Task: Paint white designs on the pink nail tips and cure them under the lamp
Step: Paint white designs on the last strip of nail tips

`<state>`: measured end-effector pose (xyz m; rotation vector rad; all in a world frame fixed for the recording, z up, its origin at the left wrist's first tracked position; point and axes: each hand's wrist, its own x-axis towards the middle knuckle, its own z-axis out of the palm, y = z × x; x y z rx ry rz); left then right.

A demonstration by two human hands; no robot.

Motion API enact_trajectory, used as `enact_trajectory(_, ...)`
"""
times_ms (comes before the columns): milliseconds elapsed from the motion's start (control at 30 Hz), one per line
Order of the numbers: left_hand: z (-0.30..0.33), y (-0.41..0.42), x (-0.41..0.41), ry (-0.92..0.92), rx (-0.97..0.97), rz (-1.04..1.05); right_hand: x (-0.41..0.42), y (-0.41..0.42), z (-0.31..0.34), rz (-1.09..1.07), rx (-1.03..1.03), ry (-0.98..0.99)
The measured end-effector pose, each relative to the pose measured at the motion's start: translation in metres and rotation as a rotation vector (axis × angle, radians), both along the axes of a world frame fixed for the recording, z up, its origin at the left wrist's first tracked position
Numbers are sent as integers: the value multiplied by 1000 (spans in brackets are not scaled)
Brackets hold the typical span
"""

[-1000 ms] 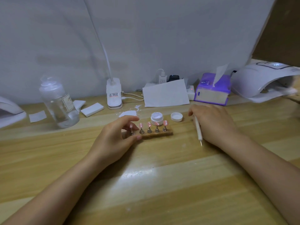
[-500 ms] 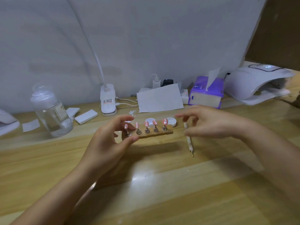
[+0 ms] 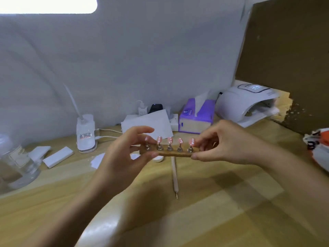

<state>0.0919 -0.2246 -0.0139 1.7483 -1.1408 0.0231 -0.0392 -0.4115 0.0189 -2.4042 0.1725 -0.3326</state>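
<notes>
A pale wooden table (image 3: 222,202) stands against a grey-white wall (image 3: 142,59), a brown panel (image 3: 288,50) at right.

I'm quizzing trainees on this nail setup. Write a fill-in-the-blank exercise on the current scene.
1. The wooden stand carries ___ pink nail tips.
2. The left hand and right hand hold the stand at its two ___.
3. The dotting pen lies on the ___.
4. The tissue box is ___ in colour.

Answers: five; ends; table; purple

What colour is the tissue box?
Purple tissue box, white tissue sticking out; head view.
</notes>
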Motion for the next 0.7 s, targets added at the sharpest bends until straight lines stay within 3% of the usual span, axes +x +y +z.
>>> enact_trajectory(100,3,-34,-10,5,-74,11,-22,-24,3,-147,21,-55)
enact_trajectory(200,9,-66,-26,18,-122,42,-45,-55,4,-429,-62,-52)
enact_trajectory(367,-5,-95,-71,-7,-185,-81,-71,-94,4,-821,-343,173)
enact_trajectory(500,-27,-100,-93,-24,-78,-261,-73,-117,5,-1008,-411,260)
enact_trajectory(700,-47,-112,-84,76,191,-302,-48,-145,-1,-1073,-301,229)
